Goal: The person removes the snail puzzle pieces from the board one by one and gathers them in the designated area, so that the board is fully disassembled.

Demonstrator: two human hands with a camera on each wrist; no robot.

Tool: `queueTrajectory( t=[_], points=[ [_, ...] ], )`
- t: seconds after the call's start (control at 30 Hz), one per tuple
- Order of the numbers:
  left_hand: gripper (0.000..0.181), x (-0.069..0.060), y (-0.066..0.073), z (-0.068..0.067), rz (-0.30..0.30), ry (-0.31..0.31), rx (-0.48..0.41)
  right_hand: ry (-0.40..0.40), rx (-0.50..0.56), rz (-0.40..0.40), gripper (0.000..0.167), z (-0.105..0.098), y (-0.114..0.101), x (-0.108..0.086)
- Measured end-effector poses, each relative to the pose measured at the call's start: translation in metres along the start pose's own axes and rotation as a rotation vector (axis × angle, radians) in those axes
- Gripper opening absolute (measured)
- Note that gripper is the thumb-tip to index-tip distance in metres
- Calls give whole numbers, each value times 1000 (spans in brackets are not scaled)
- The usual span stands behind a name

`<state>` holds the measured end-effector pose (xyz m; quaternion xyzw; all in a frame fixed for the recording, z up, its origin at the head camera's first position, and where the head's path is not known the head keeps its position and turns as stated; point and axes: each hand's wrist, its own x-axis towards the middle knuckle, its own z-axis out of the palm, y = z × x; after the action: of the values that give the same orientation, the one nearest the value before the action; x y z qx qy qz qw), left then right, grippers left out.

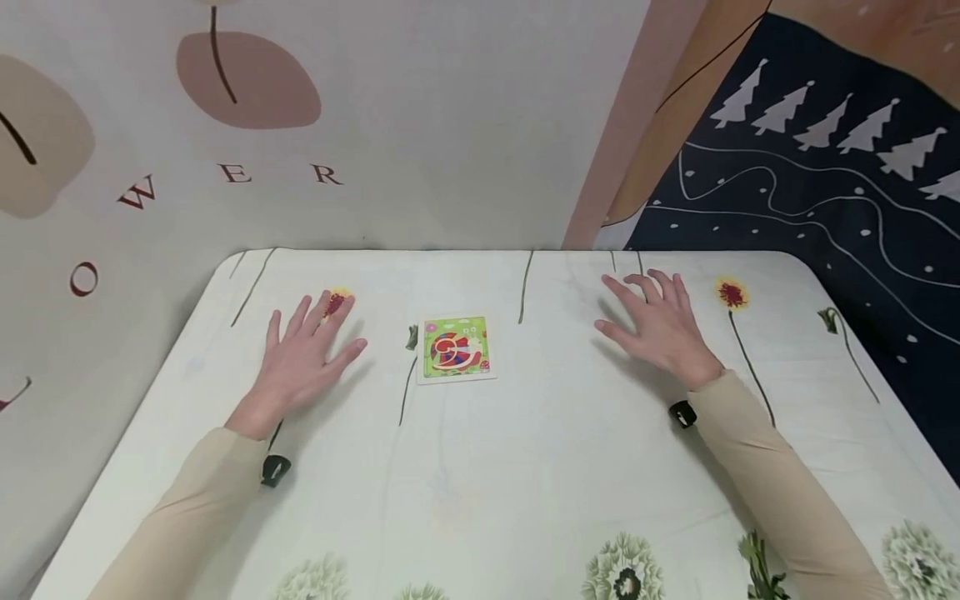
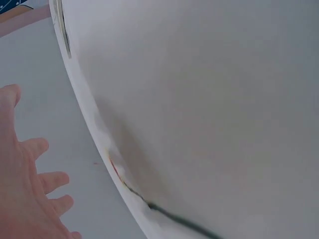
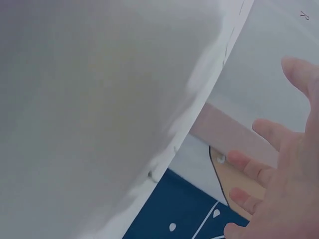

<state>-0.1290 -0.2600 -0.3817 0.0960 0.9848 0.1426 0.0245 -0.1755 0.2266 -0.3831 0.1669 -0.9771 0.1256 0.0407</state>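
A small square board point(image 1: 456, 348) with a colourful snail picture on a green ground lies flat on the white table, between the two hands. To its left, the left hand point(image 1: 298, 362) is held palm down with fingers spread, holding nothing. On the other side, the right hand point(image 1: 662, 327) hovers with fingers spread and slightly bent, also holding nothing. In the left wrist view the left hand point(image 2: 27, 174) shows its fingers apart. The right wrist view shows the right hand point(image 3: 289, 164) with nothing in its grasp. Neither hand touches the board.
The table point(image 1: 510, 450) has a white cloth printed with flowers and stems. Behind its far edge hangs a pale cloth point(image 1: 450, 167) with letters, with a dark blue part point(image 1: 795, 192) bearing white trees at the right. A black wrist device point(image 1: 276, 470) sits under the left sleeve.
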Motion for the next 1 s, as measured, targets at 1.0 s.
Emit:
queueTrajectory(
  t=[1.0],
  points=[
    [63,15,42,22,172,-113,-20,30,159,-139,54,20,-54,35]
  ],
)
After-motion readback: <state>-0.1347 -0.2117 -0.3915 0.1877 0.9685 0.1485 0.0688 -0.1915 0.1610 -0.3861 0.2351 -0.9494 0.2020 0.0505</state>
